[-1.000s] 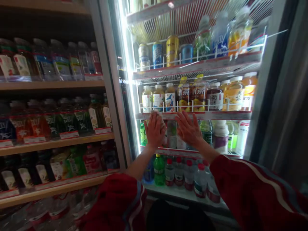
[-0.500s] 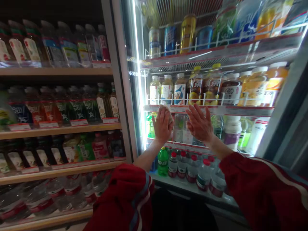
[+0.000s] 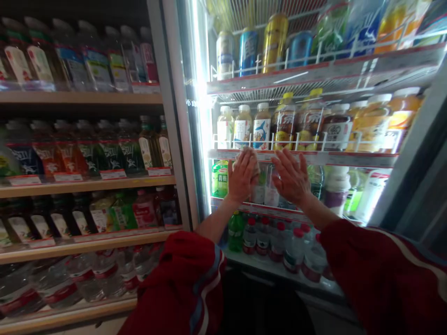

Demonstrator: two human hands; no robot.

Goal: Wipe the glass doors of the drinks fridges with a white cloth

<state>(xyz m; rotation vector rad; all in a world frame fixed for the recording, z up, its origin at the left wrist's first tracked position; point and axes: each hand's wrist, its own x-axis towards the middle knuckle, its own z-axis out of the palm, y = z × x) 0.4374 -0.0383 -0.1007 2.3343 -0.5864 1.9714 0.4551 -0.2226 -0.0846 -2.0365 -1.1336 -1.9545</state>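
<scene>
My left hand (image 3: 240, 179) presses a pale, crumpled cloth (image 3: 248, 157) against the glass door (image 3: 204, 128) of a lit drinks fridge. The cloth shows past the fingertips and beside the fingers; the palm hides the rest. To its right, my right hand (image 3: 292, 179) is raised at the same height, fingers stretched and palm toward the glass, with nothing in it. Whether that palm touches the pane, I cannot tell. Behind both hands runs the red-and-white shelf edge (image 3: 342, 159), with bottles partly covered by the hands.
Inside the fridge stand cans (image 3: 274, 44), tea bottles (image 3: 261, 125) and red-capped water bottles (image 3: 295, 251) on wire-railed shelves. At left, an open wooden shelf (image 3: 87, 186) holds rows of bottled drinks. A metal door frame (image 3: 174, 107) separates the two.
My left hand and the cloth have shifted slightly right, uncovering more of the green bottle at the fridge's left. My right hand stays in nearly the same spot.
</scene>
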